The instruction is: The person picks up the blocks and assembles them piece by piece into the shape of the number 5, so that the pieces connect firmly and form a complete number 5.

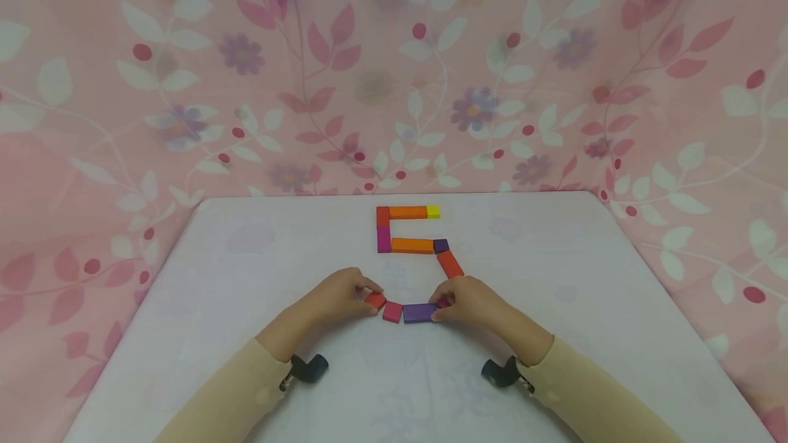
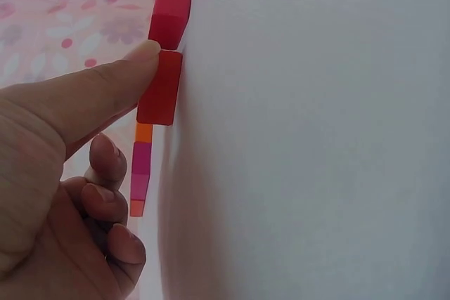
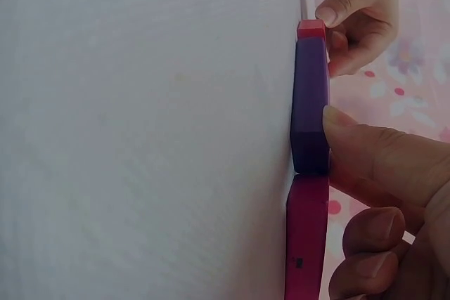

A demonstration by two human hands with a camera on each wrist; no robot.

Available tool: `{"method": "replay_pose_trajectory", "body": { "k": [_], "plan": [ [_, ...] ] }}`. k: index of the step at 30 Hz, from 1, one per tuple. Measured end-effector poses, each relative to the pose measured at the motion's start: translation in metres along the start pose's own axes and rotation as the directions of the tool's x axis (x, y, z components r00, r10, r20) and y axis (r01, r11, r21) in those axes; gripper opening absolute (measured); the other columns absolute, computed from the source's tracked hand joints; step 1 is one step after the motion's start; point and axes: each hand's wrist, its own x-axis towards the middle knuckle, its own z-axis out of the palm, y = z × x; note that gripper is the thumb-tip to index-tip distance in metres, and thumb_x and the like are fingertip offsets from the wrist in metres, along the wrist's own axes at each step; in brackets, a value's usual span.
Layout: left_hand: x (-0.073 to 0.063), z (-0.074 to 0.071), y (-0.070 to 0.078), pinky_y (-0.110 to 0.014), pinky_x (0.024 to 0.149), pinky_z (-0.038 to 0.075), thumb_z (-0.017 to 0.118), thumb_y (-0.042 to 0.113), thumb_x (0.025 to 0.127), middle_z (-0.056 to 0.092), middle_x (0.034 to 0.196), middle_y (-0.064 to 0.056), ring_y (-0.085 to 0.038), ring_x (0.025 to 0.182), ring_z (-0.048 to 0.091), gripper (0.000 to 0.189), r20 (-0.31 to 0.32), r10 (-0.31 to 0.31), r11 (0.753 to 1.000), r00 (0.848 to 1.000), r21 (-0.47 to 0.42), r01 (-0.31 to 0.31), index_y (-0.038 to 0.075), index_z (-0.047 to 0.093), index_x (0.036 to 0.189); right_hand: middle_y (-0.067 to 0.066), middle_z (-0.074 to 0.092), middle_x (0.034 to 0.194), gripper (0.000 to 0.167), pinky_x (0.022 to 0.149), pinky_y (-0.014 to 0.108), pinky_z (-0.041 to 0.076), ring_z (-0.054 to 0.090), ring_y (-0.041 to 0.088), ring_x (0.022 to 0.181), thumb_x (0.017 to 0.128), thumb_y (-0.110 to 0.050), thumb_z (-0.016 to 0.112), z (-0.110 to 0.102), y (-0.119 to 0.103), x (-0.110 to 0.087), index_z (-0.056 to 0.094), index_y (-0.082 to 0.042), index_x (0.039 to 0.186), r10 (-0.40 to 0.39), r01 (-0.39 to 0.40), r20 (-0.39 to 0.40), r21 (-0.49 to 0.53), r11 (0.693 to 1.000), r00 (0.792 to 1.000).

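Coloured blocks lie end to end on the white table, shaped like a figure 5. My left hand [image 1: 338,296] pinches the orange-red block [image 1: 375,301] at the lower left end; in the left wrist view its thumb lies against that block [image 2: 162,93]. Beside it is a pinkish-red block [image 1: 392,312], then a long purple block [image 1: 420,313]. My right hand [image 1: 470,301] pinches the purple block near its right end, the thumb on the near side in the right wrist view. A magenta block [image 3: 306,237] follows, mostly hidden by the right hand in the head view.
Farther up the table [image 1: 295,245] are a red-orange block [image 1: 451,264], a small dark purple block [image 1: 440,245], two orange blocks [image 1: 412,245], a magenta block [image 1: 384,239], a red block [image 1: 382,215] and a yellow block [image 1: 434,211]. Flowered cloth [image 1: 382,87] hangs behind.
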Motion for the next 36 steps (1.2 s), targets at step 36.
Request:
{"method": "replay_pose_trajectory", "body": {
  "k": [36],
  "plan": [
    [-0.0026, -0.0026, 0.0017, -0.031, 0.075, 0.046, 0.083, 0.03, 0.084, 0.055, 0.085, 0.007, -0.013, 0.085, 0.051, 0.037, 0.001, 0.051, 0.998, 0.999, -0.024, -0.051, 0.027, 0.075, 0.12, -0.009, 0.061, 0.078, 0.028, 0.072, 0.032, 0.047, 0.055, 0.015, 0.079, 0.081, -0.027, 0.085, -0.0029, -0.0043, -0.005, 0.077, -0.022, 0.108, 0.016, -0.016, -0.006, -0.014, 1.0, 1.0]
  ]
}}
